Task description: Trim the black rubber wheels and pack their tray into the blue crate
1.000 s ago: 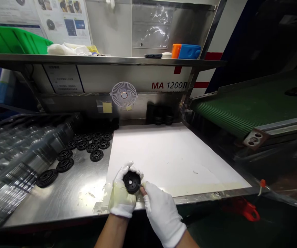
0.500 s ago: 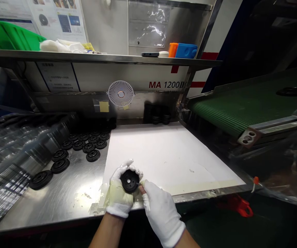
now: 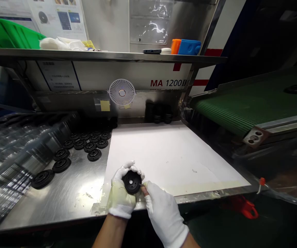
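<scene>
A round black plastic disc [image 3: 132,182] with a hole in its centre rests in my left hand [image 3: 122,193], face up. That hand wears a pale glove, and its fingers curl around the far and left rim. My right hand [image 3: 162,210], in a white glove with the thumb tip bare, pinches a thin pointed tool [image 3: 140,185]. The tool's tip is at the right rim of the disc; most of it is hidden in my fingers, and its exact kind does not show. Both hands are over the front edge of the white sheet [image 3: 174,155].
Several similar black discs [image 3: 94,155] lie on the steel table left of the sheet, beside clear plastic trays [image 3: 34,155]. A small fan [image 3: 122,92] stands behind. At right is a green conveyor belt [image 3: 231,110]; a red-handled object [image 3: 245,207] hangs below the table edge.
The view has shifted slightly. My hands keep the same hold, with the disc turned or tilted very little and the tool still at its right rim.
</scene>
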Action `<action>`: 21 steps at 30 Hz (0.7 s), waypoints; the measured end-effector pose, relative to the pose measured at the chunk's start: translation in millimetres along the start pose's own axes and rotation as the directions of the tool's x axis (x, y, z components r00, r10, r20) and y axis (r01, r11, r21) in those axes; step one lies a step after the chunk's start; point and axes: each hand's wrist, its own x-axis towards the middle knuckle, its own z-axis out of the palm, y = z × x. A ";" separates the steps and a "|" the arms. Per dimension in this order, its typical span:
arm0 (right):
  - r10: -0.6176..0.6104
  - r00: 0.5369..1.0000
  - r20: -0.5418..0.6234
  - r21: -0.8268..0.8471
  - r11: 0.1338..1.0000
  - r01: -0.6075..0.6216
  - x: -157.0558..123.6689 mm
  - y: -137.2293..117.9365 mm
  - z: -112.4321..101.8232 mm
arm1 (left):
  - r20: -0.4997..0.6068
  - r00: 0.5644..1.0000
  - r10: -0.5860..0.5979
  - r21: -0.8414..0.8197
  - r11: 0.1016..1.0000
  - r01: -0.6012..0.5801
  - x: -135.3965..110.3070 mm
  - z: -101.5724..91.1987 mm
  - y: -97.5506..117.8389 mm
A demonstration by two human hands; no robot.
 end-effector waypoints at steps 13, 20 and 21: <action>0.021 0.997 0.080 0.325 0.945 -0.046 -3.4 -8.5 -9.8 | 0.006 0.999 -0.050 0.018 0.999 0.049 -3.9 1.3 4.3; 0.239 0.932 0.274 0.619 0.698 -0.361 -1.1 4.9 -42.8 | -0.026 1.000 -0.004 -0.020 1.000 0.004 -7.7 8.8 4.3; 0.265 0.922 0.283 0.636 0.667 -0.387 -2.7 8.4 -44.5 | -0.028 1.000 -0.005 -0.026 1.000 0.004 -8.3 9.4 3.9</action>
